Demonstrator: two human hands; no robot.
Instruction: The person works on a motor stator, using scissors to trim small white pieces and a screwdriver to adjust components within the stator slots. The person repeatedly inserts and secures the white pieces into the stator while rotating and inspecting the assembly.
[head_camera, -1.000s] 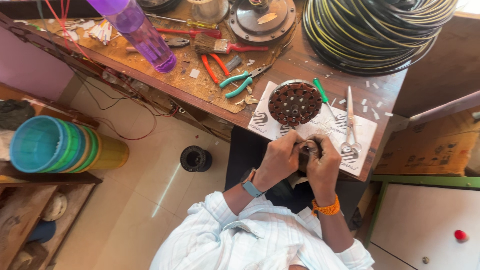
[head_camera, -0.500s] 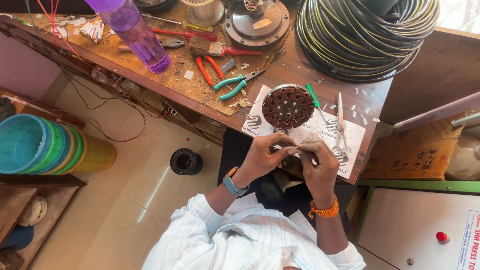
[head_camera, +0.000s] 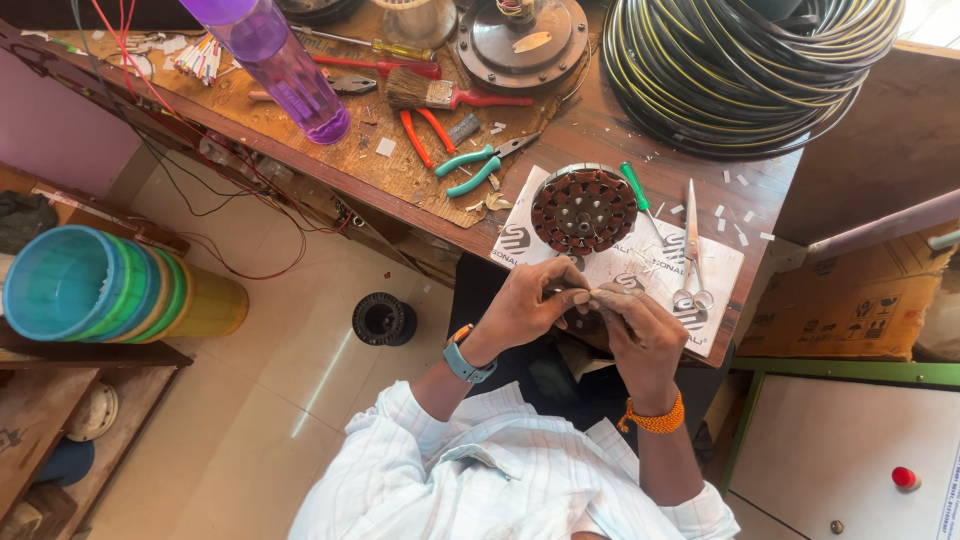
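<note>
1. Our left hand (head_camera: 525, 305) and right hand (head_camera: 635, 330) meet fingertip to fingertip, pinching something too small to identify.
2. The round motor stator (head_camera: 583, 209) lies on the tabletop (head_camera: 560, 140) just beyond them, untouched.

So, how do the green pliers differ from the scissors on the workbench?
The green pliers have green plastic-covered handles; the scissors are bare metal all over. The pliers lie on the worn wooden bench top, slanted, jaws toward the right; the scissors lie on the white paper, almost straight, with the finger rings toward the person. The scissors are longer and thinner. Both lie flat, and neither hand touches them.
</note>
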